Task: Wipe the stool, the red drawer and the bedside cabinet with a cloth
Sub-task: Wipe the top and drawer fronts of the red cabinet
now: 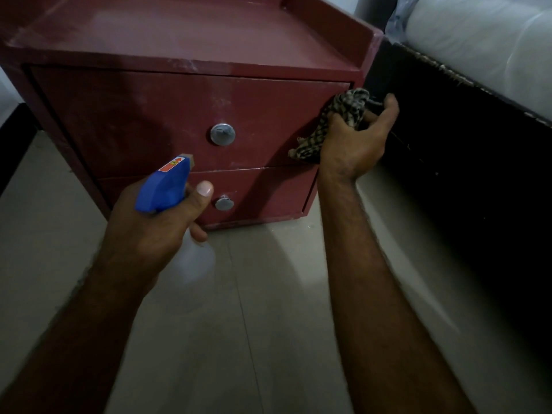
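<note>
Checked cloth [346, 115] bunched in right hand [355, 138], fingers clenched round it, pressed at upper red drawer [179, 121] right edge. Left hand [155, 225] grasps spray bottle [167, 186]. Bedside cabinet [185, 34] top looks dusty, likely unwiped. Stool unseen.

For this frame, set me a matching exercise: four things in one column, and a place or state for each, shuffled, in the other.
Column one:
1. spray bottle
2. checked cloth
3. upper knob
4. mattress

Column two:
a. bunched in the right hand, at the right edge of the upper drawer
b. white, top right of the view
c. gripped by the left hand, blue head on top
d. silver, mid-front of the upper drawer

Pairs: 1-c, 2-a, 3-d, 4-b.
</note>
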The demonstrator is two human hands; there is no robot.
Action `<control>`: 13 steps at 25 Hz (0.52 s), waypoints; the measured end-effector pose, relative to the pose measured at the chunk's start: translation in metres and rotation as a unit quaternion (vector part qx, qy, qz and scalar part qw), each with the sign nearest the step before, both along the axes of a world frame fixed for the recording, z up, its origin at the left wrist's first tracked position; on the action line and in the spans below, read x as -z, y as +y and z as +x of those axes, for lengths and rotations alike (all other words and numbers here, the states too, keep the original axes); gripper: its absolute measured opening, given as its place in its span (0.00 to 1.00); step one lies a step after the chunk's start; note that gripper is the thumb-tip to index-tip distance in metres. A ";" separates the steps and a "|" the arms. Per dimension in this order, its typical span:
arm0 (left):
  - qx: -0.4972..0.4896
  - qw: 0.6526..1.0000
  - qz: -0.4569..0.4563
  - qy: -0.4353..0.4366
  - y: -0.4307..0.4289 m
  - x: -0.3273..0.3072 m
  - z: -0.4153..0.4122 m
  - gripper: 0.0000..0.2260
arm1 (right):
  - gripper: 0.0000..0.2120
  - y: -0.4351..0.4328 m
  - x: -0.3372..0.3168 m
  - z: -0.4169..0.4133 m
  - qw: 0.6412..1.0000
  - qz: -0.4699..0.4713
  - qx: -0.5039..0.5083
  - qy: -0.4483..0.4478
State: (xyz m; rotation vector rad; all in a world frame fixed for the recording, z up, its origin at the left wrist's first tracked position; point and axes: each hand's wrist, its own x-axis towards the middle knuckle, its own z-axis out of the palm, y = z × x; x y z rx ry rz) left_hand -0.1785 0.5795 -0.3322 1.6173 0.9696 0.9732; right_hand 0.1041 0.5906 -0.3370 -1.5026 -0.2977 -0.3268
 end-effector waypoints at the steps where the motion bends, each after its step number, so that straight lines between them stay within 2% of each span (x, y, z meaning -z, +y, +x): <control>1: 0.000 1.000 0.001 0.002 0.000 -0.001 -0.001 0.06 | 0.41 0.000 -0.003 -0.001 1.000 0.000 0.000 -0.013; 7: -0.003 1.000 0.001 0.004 0.002 -0.003 -0.006 0.07 | 0.44 0.000 -0.004 -0.006 0.998 -0.006 0.012 -0.062; 13: 0.003 1.000 0.002 0.008 0.002 -0.001 -0.008 0.06 | 0.39 0.001 0.004 -0.012 0.994 -0.031 0.015 -0.107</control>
